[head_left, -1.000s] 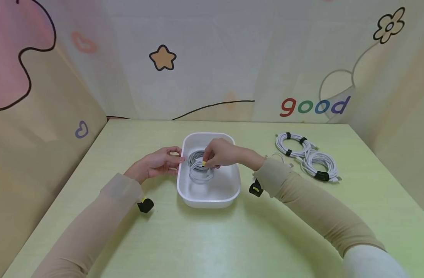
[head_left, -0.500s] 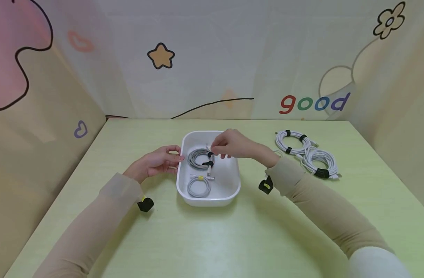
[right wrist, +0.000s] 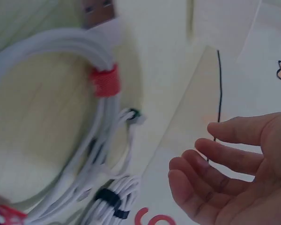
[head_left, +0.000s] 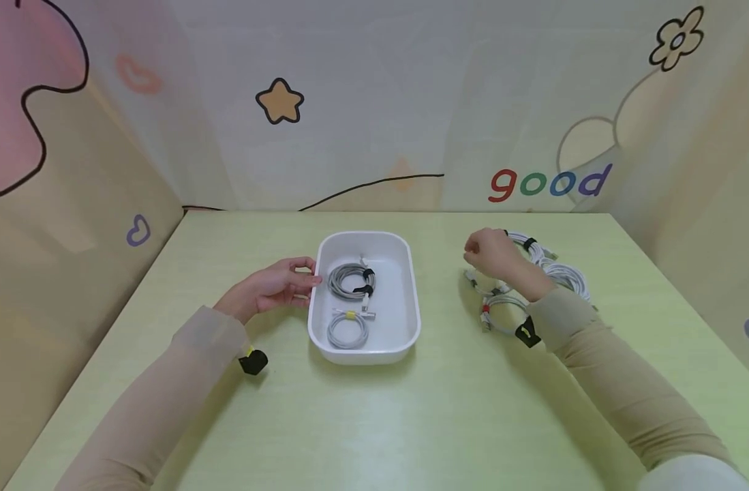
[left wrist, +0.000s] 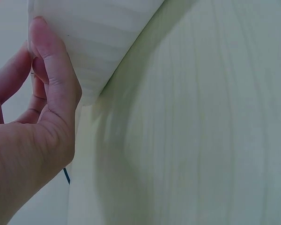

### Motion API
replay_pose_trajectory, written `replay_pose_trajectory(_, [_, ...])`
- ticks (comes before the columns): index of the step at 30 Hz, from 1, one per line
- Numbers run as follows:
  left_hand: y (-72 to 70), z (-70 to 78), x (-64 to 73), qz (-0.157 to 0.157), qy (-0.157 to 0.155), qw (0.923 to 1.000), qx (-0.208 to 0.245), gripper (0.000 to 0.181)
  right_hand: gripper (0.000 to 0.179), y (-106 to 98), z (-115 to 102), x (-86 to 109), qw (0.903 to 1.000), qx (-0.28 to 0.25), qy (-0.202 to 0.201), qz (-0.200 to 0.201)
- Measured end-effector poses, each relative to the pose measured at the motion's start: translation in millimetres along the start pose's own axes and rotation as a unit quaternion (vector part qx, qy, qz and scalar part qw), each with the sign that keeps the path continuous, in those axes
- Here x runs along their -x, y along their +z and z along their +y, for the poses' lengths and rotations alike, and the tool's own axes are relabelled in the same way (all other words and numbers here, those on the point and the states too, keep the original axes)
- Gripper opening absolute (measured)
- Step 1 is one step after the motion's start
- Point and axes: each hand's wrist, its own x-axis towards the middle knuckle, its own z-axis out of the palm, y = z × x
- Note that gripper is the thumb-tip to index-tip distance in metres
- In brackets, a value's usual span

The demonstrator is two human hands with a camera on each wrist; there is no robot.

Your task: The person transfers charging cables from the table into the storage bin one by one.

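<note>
My left hand point(head_left: 280, 286) grips the left rim of a white plastic bin point(head_left: 405, 300), thumb at the rim. In the left wrist view the bin's wall point(left wrist: 103, 37) rises beside the fingers. Inside the bin lie a grey coiled cable point(head_left: 343, 290) with black straps and, nearer me, a smaller light-grey coiled cable point(head_left: 347, 339) with a yellow tie. My right hand point(head_left: 499, 256) hovers over the cables at the right, fingers loosely bent and holding nothing. Beneath its wrist lies a white coiled cable point(right wrist: 102, 112) with red straps.
Beyond the right hand lie white cable coils point(head_left: 569, 276) with black straps, partly covered by the arm. A small thin cable point(head_left: 475, 278) lies left of them. Printed cloth point(head_left: 374, 102) walls the table point(head_left: 374, 423) at the back and sides.
My right hand let go of the light-grey coiled cable with the yellow tie in the bin, then moved right, out over the other cables. The left hand stays at the rim.
</note>
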Motion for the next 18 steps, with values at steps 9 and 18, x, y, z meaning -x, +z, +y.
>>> replay_pose_trajectory(9, [-2.3, -2.9, -0.9, -0.002, -0.004, 1.0, -0.006, 0.015, 0.042, 9, 40, 7.1, 0.9976, 0.035, 0.052, -0.031])
replay_pose_trajectory(18, [-0.2, -0.5, 0.1, 0.001, -0.005, 1.0, 0.004, 0.016, 0.011, 19, 46, -1.4, 0.996, 0.085, 0.013, -0.024])
